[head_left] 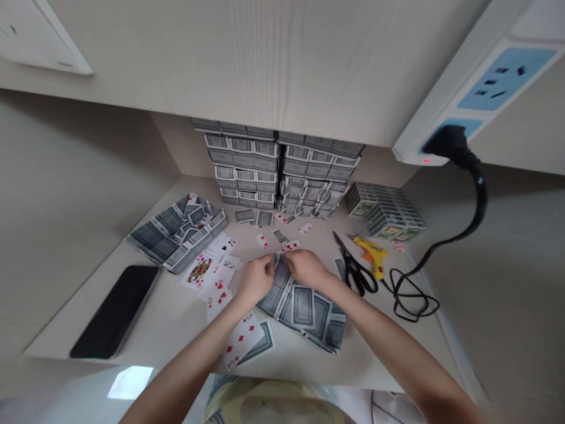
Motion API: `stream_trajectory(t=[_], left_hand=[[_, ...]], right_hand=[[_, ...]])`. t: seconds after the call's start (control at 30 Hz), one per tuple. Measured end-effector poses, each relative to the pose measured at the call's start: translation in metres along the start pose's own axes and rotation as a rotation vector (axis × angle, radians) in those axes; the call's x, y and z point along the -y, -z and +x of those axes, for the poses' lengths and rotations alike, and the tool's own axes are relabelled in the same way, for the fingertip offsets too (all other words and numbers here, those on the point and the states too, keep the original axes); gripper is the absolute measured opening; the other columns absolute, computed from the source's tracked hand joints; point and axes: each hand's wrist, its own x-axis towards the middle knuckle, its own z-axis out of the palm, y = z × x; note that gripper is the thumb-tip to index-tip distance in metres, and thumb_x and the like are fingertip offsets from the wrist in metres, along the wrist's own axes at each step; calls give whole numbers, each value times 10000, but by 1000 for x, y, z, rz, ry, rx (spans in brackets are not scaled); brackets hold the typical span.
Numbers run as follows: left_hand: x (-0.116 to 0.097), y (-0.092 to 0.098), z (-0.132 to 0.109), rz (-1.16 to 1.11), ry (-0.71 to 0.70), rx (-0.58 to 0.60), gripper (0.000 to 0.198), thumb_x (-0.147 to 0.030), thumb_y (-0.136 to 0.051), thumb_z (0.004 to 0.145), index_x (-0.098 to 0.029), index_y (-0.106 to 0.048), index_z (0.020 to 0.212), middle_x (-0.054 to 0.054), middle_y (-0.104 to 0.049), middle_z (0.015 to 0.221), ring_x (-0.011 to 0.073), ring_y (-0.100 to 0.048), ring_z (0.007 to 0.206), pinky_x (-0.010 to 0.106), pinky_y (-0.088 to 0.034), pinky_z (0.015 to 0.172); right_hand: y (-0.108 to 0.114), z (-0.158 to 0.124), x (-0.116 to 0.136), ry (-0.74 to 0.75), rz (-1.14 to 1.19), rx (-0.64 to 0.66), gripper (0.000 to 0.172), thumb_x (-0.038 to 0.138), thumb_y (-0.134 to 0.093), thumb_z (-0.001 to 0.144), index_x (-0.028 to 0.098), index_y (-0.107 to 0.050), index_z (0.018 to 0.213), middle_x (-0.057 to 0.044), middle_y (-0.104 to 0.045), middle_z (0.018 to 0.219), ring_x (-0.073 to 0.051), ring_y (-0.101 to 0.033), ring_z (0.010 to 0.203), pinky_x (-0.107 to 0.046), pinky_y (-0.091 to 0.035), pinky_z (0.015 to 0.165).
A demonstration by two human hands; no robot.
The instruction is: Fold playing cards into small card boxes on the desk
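A structure made of joined playing cards [303,306], patterned backs outward, lies on the table in front of me. My left hand [256,277] pinches its far edge from the left. From the right, my right hand [306,268] closes on the same edge, close beside the left. The fingertips of both hands are partly hidden. Loose playing cards [242,338] lie face up and face down under and beside my left forearm. More small card pieces [262,241] are scattered just beyond my hands.
An open card box [176,232] stands at left, with a black phone [115,312] nearer. Card-built stacks [247,159] rise at the back. Scissors [355,271], a yellow glue gun [373,254], its black cord [412,294] and boxed card decks [386,209] occupy the right. A power strip [485,88] hangs above.
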Motion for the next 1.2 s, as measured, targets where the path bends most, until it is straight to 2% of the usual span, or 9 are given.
stream_trajectory(t=[0.27, 0.4, 0.47, 0.6, 0.7, 0.83, 0.93, 1.03, 1.2], left_hand=[[-2, -1, 7, 5, -59, -6, 336, -202, -430, 803, -200, -538, 1121, 70, -650, 1009, 182, -606, 896, 270, -449, 787], [12, -5, 15, -223, -60, -127, 485, -171, -500, 751, -172, -420, 1230, 80, -592, 1126, 167, -567, 1000, 276, -438, 869], [18, -4, 19, -309, -86, -127, 477, -177, -507, 747, -166, -430, 1217, 80, -583, 1136, 163, -559, 1014, 285, -438, 882], [18, 0, 30, -344, -255, -59, 396, -190, -525, 741, -209, -515, 1137, 44, -546, 1190, 162, -513, 1078, 299, -402, 932], [9, -1, 38, -338, -289, 18, 258, -234, -515, 763, -211, -599, 1006, 22, -621, 1060, 156, -556, 997, 290, -412, 904], [2, -5, 42, -280, -228, 36, 184, -248, -470, 794, -194, -634, 857, 5, -667, 917, 148, -595, 885, 268, -439, 832], [5, -3, 35, -166, -180, -64, 183, -212, -457, 795, -190, -627, 859, 15, -661, 908, 153, -591, 869, 265, -441, 804], [9, 5, 22, 20, -99, -209, 193, -173, -444, 786, -189, -622, 859, 37, -635, 900, 169, -578, 858, 282, -438, 793], [4, 28, 8, 277, -133, -296, 195, -188, -518, 744, -211, -594, 922, 40, -569, 1018, 190, -530, 960, 294, -419, 847]], right_hand=[[4, 9, -2, 37, 94, -58, 264, 234, -365, 871, 165, -562, 1033, -98, -636, 979, -192, -573, 932, -264, -392, 764], [25, -5, -11, 51, 282, -352, 392, 229, -476, 824, 186, -431, 1211, -92, -554, 1132, -183, -515, 1009, -277, -392, 806], [33, -20, -14, 3, 333, -454, 324, 178, -503, 794, 173, -498, 1117, -78, -589, 1010, -179, -538, 919, -272, -406, 765], [28, -49, -9, 98, 317, -168, 214, 190, -559, 753, 221, -577, 963, -31, -595, 917, -164, -567, 796, -261, -410, 698], [8, -58, 1, 91, 175, 67, 478, 252, -689, 621, 217, -534, 1072, -73, -543, 1037, -217, -576, 843, -280, -413, 664], [-7, -55, 8, -23, 47, 98, 603, 276, -735, 548, 169, -501, 1093, -111, -507, 1060, -237, -592, 790, -288, -414, 608], [-2, -53, 5, -3, 13, 86, 369, 270, -699, 604, 168, -574, 935, -90, -545, 979, -220, -594, 747, -277, -401, 592], [14, -59, -3, 47, 90, -62, 102, 247, -625, 695, 179, -595, 764, -57, -573, 910, -183, -582, 736, -255, -385, 606], [24, -72, -36, -100, 449, -546, 222, 380, -498, 796, 181, -569, 726, -10, -549, 681, -129, -510, 609, -230, -370, 565]])
